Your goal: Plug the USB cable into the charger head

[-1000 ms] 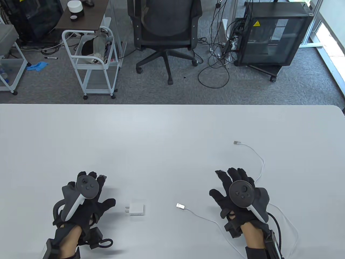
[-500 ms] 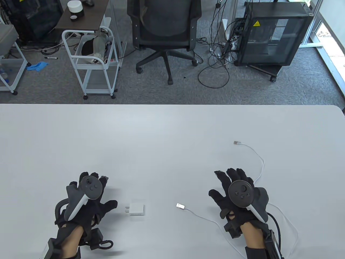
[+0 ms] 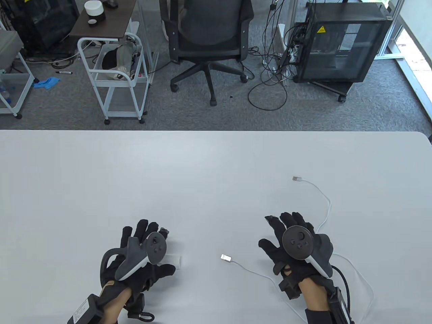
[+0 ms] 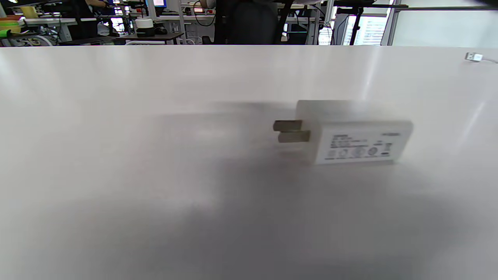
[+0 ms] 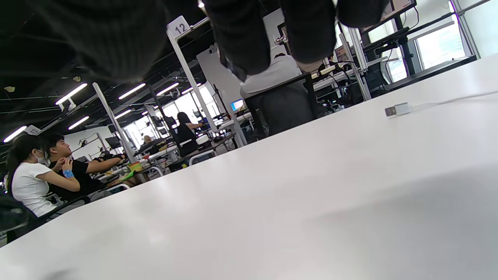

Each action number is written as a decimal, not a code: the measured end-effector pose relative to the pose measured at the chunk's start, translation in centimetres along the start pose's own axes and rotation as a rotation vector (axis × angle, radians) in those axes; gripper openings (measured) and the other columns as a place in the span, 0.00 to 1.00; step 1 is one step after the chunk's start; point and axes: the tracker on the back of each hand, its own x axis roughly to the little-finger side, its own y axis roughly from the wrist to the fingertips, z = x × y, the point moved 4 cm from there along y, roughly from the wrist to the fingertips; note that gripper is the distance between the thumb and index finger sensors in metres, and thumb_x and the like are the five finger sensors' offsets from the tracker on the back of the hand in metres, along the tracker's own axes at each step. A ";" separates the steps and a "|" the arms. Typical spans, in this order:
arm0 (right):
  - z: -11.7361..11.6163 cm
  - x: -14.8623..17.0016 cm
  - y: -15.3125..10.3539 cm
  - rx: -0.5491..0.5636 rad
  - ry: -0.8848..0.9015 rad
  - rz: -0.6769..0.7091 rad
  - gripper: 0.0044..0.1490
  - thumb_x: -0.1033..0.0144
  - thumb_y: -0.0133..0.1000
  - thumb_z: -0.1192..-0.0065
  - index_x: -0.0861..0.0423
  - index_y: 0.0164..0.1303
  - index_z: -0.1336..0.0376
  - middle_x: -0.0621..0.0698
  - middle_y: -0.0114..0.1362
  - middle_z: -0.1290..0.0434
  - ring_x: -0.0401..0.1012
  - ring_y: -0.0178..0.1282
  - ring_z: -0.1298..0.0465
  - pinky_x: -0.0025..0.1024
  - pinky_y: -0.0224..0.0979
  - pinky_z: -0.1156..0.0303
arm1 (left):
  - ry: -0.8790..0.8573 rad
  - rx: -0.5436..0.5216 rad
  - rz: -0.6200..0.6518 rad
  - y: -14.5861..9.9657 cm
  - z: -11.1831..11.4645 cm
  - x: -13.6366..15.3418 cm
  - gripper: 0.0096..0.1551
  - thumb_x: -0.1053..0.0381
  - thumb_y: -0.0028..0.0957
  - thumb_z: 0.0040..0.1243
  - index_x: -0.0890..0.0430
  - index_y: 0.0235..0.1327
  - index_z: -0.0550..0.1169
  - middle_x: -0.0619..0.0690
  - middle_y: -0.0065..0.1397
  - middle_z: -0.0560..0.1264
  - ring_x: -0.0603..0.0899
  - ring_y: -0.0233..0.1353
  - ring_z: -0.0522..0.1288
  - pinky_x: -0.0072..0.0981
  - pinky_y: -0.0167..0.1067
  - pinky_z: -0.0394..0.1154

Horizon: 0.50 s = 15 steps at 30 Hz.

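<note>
The white charger head (image 3: 177, 262) lies flat on the table (image 3: 202, 175); my left hand (image 3: 167, 251) hovers over it and covers most of it in the table view. The left wrist view shows the charger head (image 4: 352, 134) lying free, prongs to the left, with no fingers on it. The white cable's USB-A plug (image 3: 226, 258) lies to the right of the charger, apart from it. The cable (image 3: 256, 272) runs under my right hand (image 3: 266, 231), which is open and flat with fingers spread. The cable's small far plug (image 3: 296, 179) lies further back and shows in the right wrist view (image 5: 397, 110).
The cable loops around the right of my right wrist (image 3: 366, 287) close to the table's front edge. Beyond the table's far edge stand an office chair (image 3: 209, 37), a white cart (image 3: 114, 74) and a black cabinet (image 3: 341, 44).
My left hand has moved right, from beside the charger head to over it. My right hand has shifted very slightly left. The cable and charger have not moved.
</note>
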 end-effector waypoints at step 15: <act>-0.9 -0.6 0.1 -0.043 -0.007 0.017 0.53 0.36 0.39 0.43 0.53 0.72 0.41 0.66 0.81 0.39 0.66 0.80 0.46 0.68 0.74 0.53 | 0.013 0.122 0.076 0.8 2.7 -3.1 0.66 0.22 0.08 0.51 0.36 0.69 0.50 0.38 0.85 0.48 0.53 0.88 0.48 0.51 0.85 0.47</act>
